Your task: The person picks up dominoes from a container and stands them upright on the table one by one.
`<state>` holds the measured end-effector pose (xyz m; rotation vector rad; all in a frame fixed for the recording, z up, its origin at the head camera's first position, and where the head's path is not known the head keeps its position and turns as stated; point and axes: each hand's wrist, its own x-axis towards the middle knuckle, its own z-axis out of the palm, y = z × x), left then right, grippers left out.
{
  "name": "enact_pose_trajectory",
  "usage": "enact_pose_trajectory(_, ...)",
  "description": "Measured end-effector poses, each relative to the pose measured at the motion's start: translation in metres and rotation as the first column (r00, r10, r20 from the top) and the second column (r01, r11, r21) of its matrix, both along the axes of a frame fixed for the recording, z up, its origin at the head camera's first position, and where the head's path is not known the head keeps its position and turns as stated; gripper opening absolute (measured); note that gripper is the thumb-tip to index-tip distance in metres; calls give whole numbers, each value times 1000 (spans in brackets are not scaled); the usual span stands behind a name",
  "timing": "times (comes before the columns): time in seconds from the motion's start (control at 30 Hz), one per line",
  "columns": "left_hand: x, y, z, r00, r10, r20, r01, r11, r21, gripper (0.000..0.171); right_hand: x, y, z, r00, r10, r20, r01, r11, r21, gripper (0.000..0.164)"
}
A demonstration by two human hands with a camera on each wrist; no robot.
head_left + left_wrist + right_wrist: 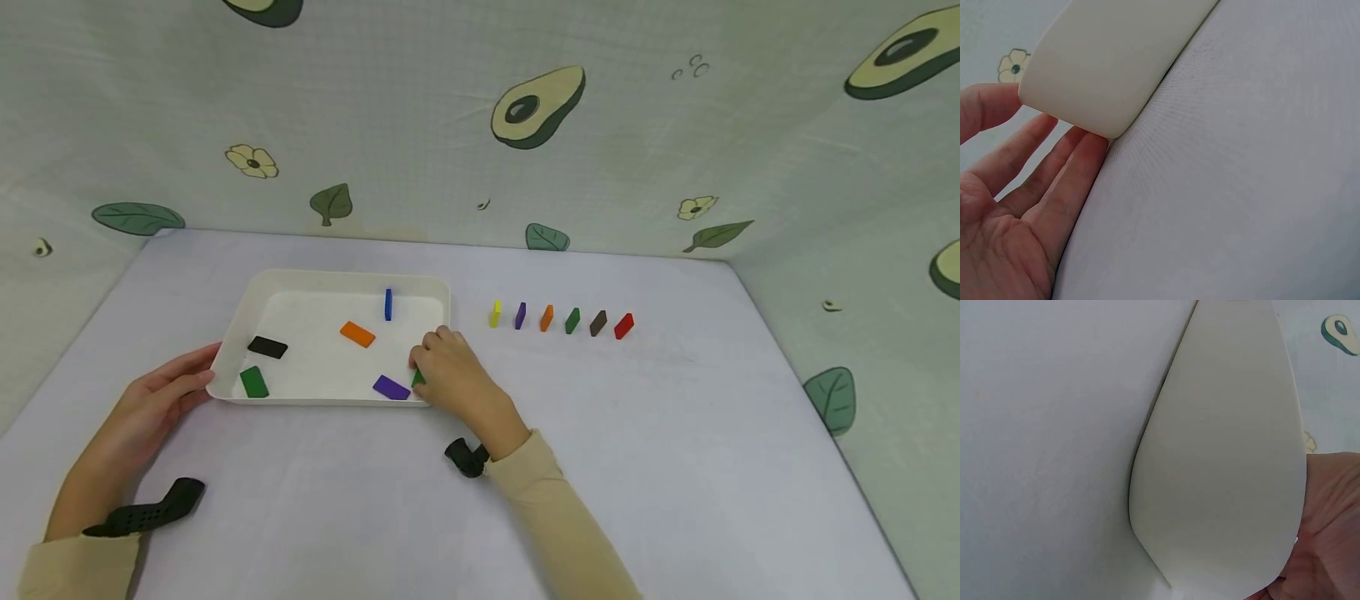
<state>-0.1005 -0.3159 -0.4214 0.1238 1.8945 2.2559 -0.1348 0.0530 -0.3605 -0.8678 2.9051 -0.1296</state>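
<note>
A white tray (322, 375) rests on the table. My left hand (161, 392) touches its left end, thumb near the rim and fingers fairly straight; the left wrist view shows the fingertips (1094, 147) against the outer wall. Over the tray's front right corner, my right hand (453, 375) pinches a green domino (417, 378), mostly covered by the fingers. The right wrist view shows the tray wall (1216, 456) hiding the fingertips. Inside the tray are a black domino (267, 347), another green domino (254, 382), an orange domino (357, 334), a purple domino (392, 387) and an upright blue domino (388, 305).
Right of the tray, several dominoes stand in a spaced row, from a yellow domino (495, 314) to a red domino (624, 326). A white cloth covers the table (675, 467). Behind it hangs an avocado-print curtain (420, 125). Black wrist mounts (153, 510) sit on both forearms.
</note>
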Motion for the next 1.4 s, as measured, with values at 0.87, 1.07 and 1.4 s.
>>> enact_pose_trajectory(0.87,1,0,-2,1000,7,2,-7,1000,-20,39,-3,7,-5,997,64,-47,-71,981,-181,18)
enact_pose_trajectory(1.07,1,0,-1,1000,-1,-2,1,1000,7,39,-2,11,-3,995,84,-46,-95,948,-305,20)
enact_pose_trajectory(1.4,0,0,-2,1000,7,1,-7,1000,-17,39,0,13,0,996,86,-27,-90,904,-418,23)
